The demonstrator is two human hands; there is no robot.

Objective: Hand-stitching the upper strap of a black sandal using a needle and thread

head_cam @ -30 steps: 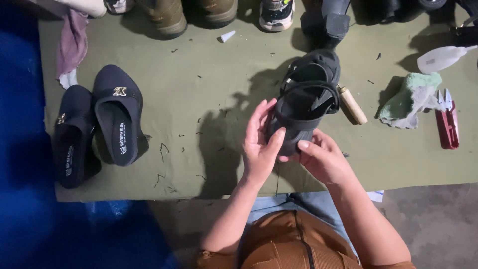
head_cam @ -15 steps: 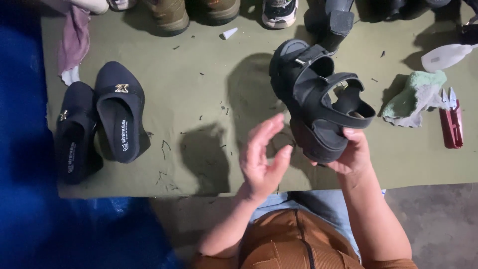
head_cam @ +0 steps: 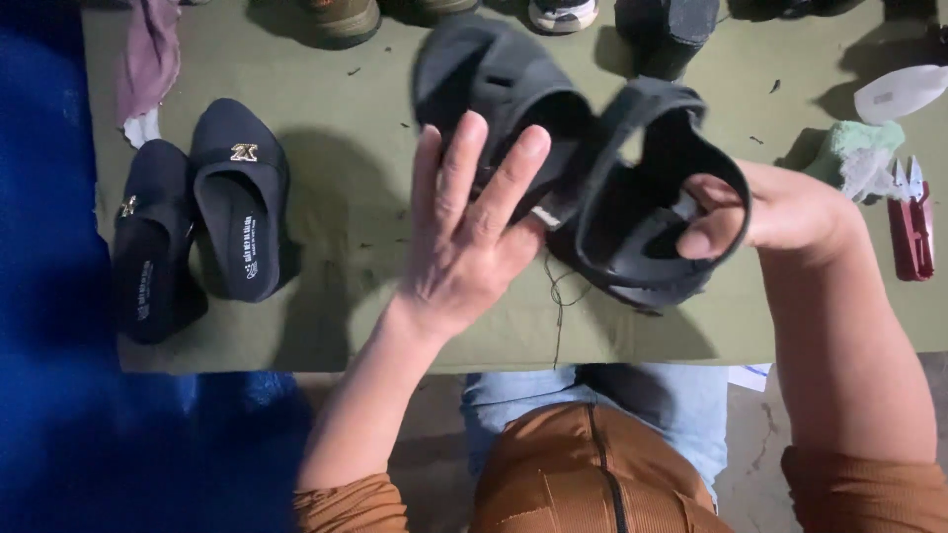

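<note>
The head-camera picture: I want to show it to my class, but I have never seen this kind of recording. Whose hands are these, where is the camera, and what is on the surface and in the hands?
There is no machine here. A person wears a camera on the head, so you look down at that person's own two bare hands and lap.

The right hand grips a black strappy sandal, with fingers pushed in through its strap loop. The left hand lies flat and open against the sandal's side.

Under them is an olive-green work surface. On its left lie a pair of dark slip-on shoes with small gold ornaments. On the right are a pale green cloth and red thread snips. More shoes line the far edge, only partly in view.
</note>
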